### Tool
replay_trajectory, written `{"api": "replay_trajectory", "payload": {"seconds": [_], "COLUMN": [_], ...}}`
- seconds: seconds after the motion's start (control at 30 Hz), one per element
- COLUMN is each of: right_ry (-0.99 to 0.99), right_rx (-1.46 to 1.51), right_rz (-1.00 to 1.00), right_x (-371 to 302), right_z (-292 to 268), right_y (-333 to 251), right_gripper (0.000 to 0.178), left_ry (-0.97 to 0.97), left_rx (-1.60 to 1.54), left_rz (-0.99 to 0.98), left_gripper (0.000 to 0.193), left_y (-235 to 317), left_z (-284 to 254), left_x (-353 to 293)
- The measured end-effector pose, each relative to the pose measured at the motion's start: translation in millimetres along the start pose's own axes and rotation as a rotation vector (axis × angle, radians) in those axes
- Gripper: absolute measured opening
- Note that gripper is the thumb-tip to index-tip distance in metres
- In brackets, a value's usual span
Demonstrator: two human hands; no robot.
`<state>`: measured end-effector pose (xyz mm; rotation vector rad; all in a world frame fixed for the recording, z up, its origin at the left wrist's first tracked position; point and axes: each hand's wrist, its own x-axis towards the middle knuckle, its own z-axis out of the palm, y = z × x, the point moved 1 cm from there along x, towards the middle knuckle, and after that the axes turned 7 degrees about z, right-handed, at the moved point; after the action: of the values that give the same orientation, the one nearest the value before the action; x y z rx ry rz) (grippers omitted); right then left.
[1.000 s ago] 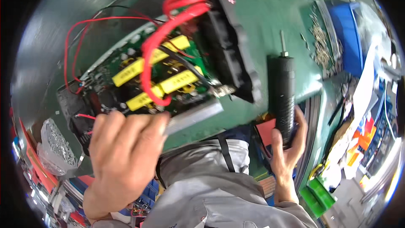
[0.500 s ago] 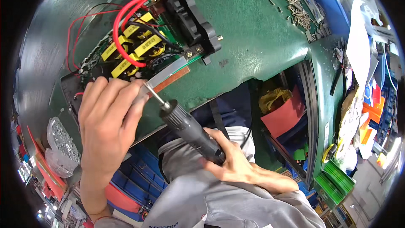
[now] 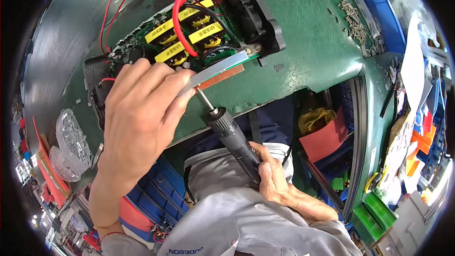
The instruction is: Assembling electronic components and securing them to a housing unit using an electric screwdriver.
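A circuit board assembly with yellow-taped transformers (image 3: 205, 33), thick red cables (image 3: 176, 19) and a black end panel (image 3: 265, 23) lies on the green bench. Along its near side run a silver metal bar (image 3: 218, 68) and a reddish-brown strip (image 3: 222, 79). My left hand (image 3: 144, 109) pinches the left part of the bar between thumb and fingers, covering it there. My right hand (image 3: 272, 175) grips a black electric screwdriver (image 3: 232, 135) by its rear. Its shaft points up-left, the tip at the strip beside my left thumb. A screw at the tip cannot be made out.
Small metal fasteners (image 3: 353, 23) lie scattered at the far right beside a blue bin (image 3: 379, 12). A clear plastic bag (image 3: 73, 144) is at left. Below the bench's chipped front edge, an opening holds a pink sheet (image 3: 324, 135). Green trays (image 3: 374, 213) stand at lower right.
The assembly appears further right and slightly higher in view, with my left hand still on it. The screwdriver has shifted right, its tip passing from the bar's face to the strip's lower edge.
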<state>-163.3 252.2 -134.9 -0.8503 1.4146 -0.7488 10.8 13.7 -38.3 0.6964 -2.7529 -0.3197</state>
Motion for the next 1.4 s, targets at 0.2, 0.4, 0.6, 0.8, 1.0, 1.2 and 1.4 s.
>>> {"api": "replay_trajectory", "payload": {"seconds": [0.2,0.4,0.6,0.8,1.0,1.2,1.4], "right_ry": [0.059,-0.025,-0.125,-0.188,-0.476,-0.651,0.024], "right_rx": [0.042,0.006,0.236,0.485,0.845,1.039,-0.026], "right_rz": [-0.117,0.067,0.227,0.194,0.397,0.379,-0.035], "right_x": [3.7,-0.6,-11.4,-2.1,12.0,15.4,0.7], "right_z": [5.5,0.6,-8.4,5.5,5.8,6.1,-20.3], "right_y": [6.2,-13.6,-26.5,-10.5,-13.9,-5.8,0.1], "right_gripper": [0.054,0.082,0.082,0.077,0.093,0.088,0.065], "left_ry": [-0.007,-0.004,0.003,0.007,-0.019,-0.002,-0.026], "left_rx": [0.005,-0.008,-0.027,-0.028,-0.078,-0.069,0.024], "left_rz": [-0.008,-0.012,-0.028,-0.032,-0.081,-0.059,-0.069], "left_gripper": [0.027,0.026,0.027,0.027,0.027,0.028,0.032], "left_y": [0.4,-0.2,1.9,1.9,0.0,-1.2,8.6], "left_z": [-0.7,-1.6,-0.7,-0.2,-4.3,-4.3,-5.8], "left_x": [0.6,2.0,1.5,4.2,7.3,5.7,5.1]}}
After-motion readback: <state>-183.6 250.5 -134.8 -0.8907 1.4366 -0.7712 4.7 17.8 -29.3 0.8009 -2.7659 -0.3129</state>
